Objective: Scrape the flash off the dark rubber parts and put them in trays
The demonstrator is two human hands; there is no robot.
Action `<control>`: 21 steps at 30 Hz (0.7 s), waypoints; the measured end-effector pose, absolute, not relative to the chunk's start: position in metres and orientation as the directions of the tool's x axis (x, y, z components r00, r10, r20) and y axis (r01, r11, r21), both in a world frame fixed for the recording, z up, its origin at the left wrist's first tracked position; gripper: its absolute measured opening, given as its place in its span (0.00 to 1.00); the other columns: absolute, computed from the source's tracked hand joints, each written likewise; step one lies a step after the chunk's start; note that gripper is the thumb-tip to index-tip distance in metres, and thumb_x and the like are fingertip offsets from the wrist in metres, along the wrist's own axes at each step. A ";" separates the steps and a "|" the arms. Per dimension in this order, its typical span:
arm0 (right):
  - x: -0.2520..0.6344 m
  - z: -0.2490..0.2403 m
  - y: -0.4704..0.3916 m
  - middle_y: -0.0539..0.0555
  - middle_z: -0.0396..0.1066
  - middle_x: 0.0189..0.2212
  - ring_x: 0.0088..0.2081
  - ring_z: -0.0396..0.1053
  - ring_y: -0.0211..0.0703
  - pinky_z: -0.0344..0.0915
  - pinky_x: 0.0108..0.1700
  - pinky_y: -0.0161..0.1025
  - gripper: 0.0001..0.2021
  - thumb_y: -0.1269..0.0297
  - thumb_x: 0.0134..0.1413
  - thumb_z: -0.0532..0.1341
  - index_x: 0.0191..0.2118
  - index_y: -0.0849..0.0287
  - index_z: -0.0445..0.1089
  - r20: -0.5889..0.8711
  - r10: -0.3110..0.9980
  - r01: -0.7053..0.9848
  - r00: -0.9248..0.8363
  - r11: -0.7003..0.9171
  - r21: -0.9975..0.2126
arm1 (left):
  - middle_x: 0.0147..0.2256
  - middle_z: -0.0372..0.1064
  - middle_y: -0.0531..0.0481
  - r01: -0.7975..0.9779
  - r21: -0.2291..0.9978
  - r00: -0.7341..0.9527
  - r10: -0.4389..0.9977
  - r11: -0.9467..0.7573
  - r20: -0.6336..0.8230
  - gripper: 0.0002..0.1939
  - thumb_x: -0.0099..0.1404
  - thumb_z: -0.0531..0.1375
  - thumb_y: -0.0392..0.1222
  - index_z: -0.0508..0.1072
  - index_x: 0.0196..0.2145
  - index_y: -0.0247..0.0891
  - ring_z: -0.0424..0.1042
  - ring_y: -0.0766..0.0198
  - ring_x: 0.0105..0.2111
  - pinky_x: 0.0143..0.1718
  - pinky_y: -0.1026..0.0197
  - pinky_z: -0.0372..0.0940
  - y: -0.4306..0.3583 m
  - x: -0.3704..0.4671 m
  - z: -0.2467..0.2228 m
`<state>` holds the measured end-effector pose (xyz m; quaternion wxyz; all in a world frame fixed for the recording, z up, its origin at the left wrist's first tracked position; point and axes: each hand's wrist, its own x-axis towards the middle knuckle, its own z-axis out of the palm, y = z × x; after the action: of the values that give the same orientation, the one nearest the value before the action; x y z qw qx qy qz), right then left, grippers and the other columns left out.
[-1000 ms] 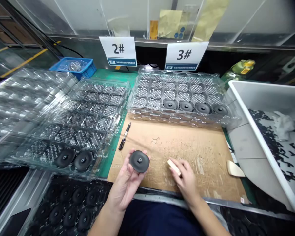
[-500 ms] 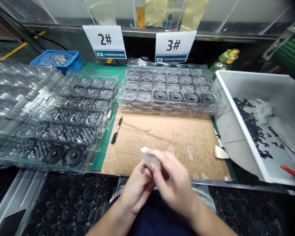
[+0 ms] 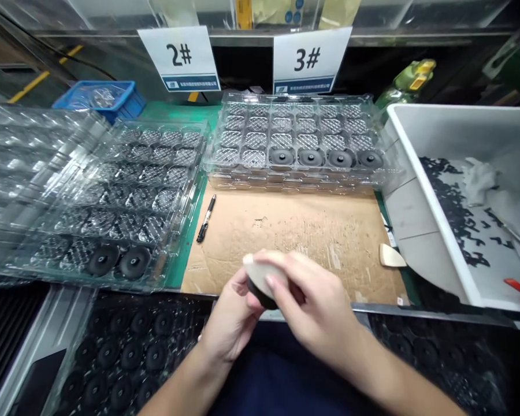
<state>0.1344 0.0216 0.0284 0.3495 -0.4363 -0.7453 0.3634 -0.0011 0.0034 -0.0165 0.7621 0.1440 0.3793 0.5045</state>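
A pale cream, smooth-edged block (image 3: 266, 276) is gripped between the thumb and curled fingers of the right hand (image 3: 318, 296), and a black, round, dished disc (image 3: 260, 296) is clasped by the fingers of the left hand (image 3: 231, 320). The disc is held above the near edge of the work surface, mostly hidden behind the block, which is laid over it and apparently touches it. Where the two pieces are seen well apart a second ago, they are now brought together; the disc is thus judged to be being worked with the block, though the exact contact cannot be seen. Beneath and beyond the hands, a brown cardboard sheet (image 3: 303, 231) is spread, on which a black-and-clear pen (image 3: 206, 218) is laid. Farther off, four black discs are seated in the front row of a clear plastic compartment tray (image 3: 303, 179). Behind it, "2#" can be read on one white paper sign (image 3: 181, 56) and "3#" on another white paper sign (image 3: 307, 58); the small lettering on their blue bands cannot be made out reliably. No brand can be identified.
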 end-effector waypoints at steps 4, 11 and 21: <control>0.134 0.029 0.017 0.52 0.68 0.46 0.44 0.67 0.39 0.67 0.46 0.37 0.23 0.75 0.56 0.51 0.57 0.53 0.55 0.313 0.880 0.349 -0.357 0.437 -0.829 | 0.45 0.71 0.47 -0.668 0.597 0.211 0.882 0.444 -0.421 0.32 0.41 0.70 0.47 0.71 0.46 0.43 0.71 0.55 0.44 0.45 0.60 0.66 0.004 -0.001 -0.014; 0.138 0.032 0.019 0.54 0.69 0.42 0.41 0.67 0.39 0.66 0.44 0.38 0.18 0.74 0.57 0.51 0.53 0.55 0.61 0.293 0.892 0.367 -0.345 0.416 -0.832 | 0.43 0.72 0.45 -0.662 0.588 0.235 0.873 0.465 -0.427 0.30 0.42 0.69 0.48 0.72 0.45 0.40 0.71 0.57 0.43 0.44 0.63 0.65 0.002 0.003 -0.006; 0.137 0.038 0.026 0.55 0.69 0.42 0.43 0.66 0.38 0.64 0.48 0.37 0.18 0.74 0.58 0.51 0.53 0.60 0.61 0.309 0.877 0.345 -0.368 0.438 -0.830 | 0.46 0.71 0.46 -0.672 0.578 0.236 0.874 0.463 -0.425 0.27 0.45 0.68 0.45 0.72 0.45 0.43 0.69 0.57 0.47 0.48 0.62 0.63 0.005 0.005 -0.005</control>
<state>0.1367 0.0261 0.0383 0.3891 -0.4055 -0.7534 0.3414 0.0046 0.0047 -0.0049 0.7739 0.1385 0.3642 0.4993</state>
